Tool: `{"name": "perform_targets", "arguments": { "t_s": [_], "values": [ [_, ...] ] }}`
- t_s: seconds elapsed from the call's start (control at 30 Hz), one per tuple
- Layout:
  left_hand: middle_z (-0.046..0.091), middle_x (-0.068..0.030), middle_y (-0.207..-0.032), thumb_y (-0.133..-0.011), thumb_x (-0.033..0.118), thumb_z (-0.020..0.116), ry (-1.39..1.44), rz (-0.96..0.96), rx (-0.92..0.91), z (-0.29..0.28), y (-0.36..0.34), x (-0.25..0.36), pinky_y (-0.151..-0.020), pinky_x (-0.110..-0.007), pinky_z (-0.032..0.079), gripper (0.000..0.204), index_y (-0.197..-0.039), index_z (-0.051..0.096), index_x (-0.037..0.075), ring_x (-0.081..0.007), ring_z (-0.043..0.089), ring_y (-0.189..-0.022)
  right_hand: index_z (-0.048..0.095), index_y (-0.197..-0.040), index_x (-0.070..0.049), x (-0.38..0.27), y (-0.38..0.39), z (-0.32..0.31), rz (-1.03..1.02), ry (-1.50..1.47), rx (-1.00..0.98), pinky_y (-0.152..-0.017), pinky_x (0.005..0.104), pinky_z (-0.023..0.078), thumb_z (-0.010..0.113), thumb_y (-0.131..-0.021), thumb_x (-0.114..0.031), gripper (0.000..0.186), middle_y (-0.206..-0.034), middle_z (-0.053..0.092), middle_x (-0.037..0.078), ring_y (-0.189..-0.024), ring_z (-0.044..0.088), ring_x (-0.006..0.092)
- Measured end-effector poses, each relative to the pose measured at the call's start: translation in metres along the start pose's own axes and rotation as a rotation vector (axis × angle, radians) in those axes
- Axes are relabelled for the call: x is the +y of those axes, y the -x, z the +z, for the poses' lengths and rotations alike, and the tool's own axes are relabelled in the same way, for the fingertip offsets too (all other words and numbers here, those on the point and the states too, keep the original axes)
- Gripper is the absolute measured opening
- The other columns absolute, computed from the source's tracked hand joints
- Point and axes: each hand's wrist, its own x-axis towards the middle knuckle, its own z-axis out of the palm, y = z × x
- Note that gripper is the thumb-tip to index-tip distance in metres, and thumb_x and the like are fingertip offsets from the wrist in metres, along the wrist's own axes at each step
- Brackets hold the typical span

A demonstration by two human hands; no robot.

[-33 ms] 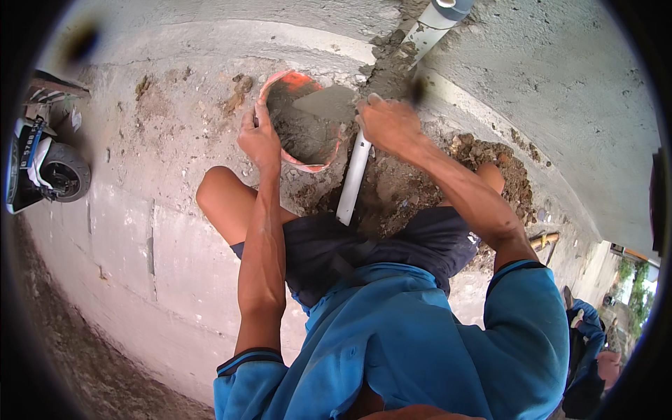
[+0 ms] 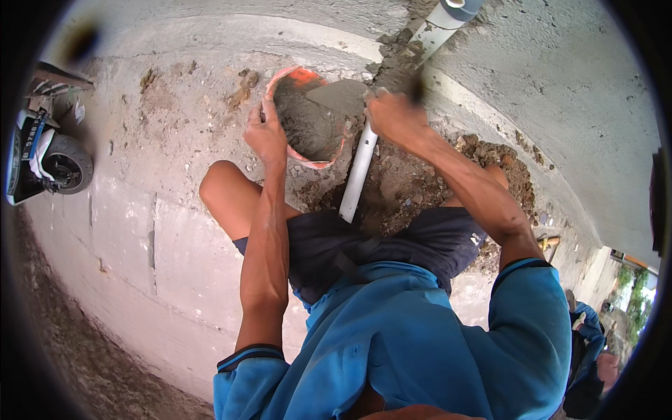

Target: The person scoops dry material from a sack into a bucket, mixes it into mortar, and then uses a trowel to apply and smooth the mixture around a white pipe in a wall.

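An orange-rimmed bucket [image 2: 303,76] with grey wet mortar [image 2: 308,122] inside sits on the ground in front of me. My left hand [image 2: 266,136] grips its left rim, thumb and fingers closed over the edge. Closed round the handle of a trowel [image 2: 341,96] is my right hand [image 2: 396,119], which hides that handle. The trowel's grey-coated blade points left across the bucket's far right part. Below my right hand a white pipe [image 2: 358,175] runs toward me over dug soil; the hand covers its far end, and whether they touch I cannot tell.
A thicker white pipe [image 2: 437,31] with a grey collar rises by the rough wall [image 2: 539,84]. Loose soil [image 2: 504,164] is heaped beside my right knee. A parked motorcycle [image 2: 63,164] stands far left. Dark and blue cloth [image 2: 588,343] shows at the lower right.
The trowel blade has shifted slightly right and away from me over the bucket, along with my right hand. My left hand keeps its hold on the rim. The whole view has shifted a little.
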Motion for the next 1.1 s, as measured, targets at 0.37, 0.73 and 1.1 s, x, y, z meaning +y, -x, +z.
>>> {"name": "perform_targets", "arguments": {
  "t_s": [0.37, 0.73, 1.1],
  "values": [
    [0.064, -0.0198, -0.067, -0.099, 0.033, 0.066, -0.019, -0.098, 0.000, -0.012, 0.006, 0.001, -0.057, -0.041, 0.044, 0.037, -0.098, 0.075, -0.003, -0.0217, 0.054, -0.057, 0.075, -0.110, -0.004, -0.042, -0.026, 0.071, -0.121, -0.333, -0.266, -0.086, 0.0527, 0.056, 0.063, -0.094, -0.037, 0.039, -0.101, 0.074, 0.024, -0.095, 0.072, 0.0411],
    [0.058, -0.0194, -0.065, -0.103, 0.038, 0.059, 0.014, -0.147, -0.046, -0.023, -0.009, -0.017, -0.059, -0.041, 0.042, 0.048, -0.090, 0.069, -0.006, -0.0209, 0.045, -0.061, 0.068, -0.129, -0.008, -0.032, 0.019, 0.118, 0.032, -0.672, -0.012, -0.096, 0.0463, 0.052, 0.067, -0.095, -0.049, 0.053, -0.127, 0.069, 0.017, -0.114, 0.067, 0.0379],
    [0.051, 0.0011, -0.065, -0.104, 0.040, 0.060, 0.114, -0.185, -0.053, -0.043, -0.028, -0.048, -0.057, -0.031, 0.035, 0.049, -0.087, 0.071, -0.005, -0.0092, 0.042, -0.064, 0.070, -0.117, -0.009, 0.020, 0.078, -0.021, -0.269, -0.477, 0.311, -0.074, 0.0413, 0.056, 0.072, -0.094, -0.037, 0.036, -0.099, 0.073, 0.008, -0.090, 0.071, 0.0282]
  ]
}}
